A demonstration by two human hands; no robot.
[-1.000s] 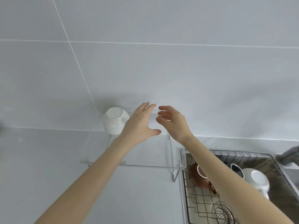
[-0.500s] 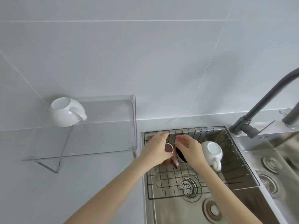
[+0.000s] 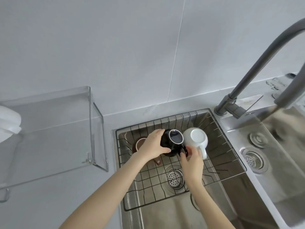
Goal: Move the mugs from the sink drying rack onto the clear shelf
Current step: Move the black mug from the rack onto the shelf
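A black mug (image 3: 171, 142) lies upside down in the wire drying rack (image 3: 219, 164) over the sink. My left hand (image 3: 153, 146) grips its left side and my right hand (image 3: 191, 156) pinches its handle. A white mug (image 3: 196, 139) stands upside down just right of it, touching it. A brown mug (image 3: 138, 144) sits to the left, mostly hidden under my left hand. The clear shelf (image 3: 54, 129) stands on the counter to the left, with another white mug (image 3: 8, 124) on it at the frame's left edge.
A grey faucet (image 3: 257, 63) arches over the sink at the right. A second basin with a drain (image 3: 253, 160) lies to the right of the rack. The tiled wall runs behind the counter.
My view swung right from the shelf to the sink. Both hands came down from the shelf into the rack and took hold of the black mug.
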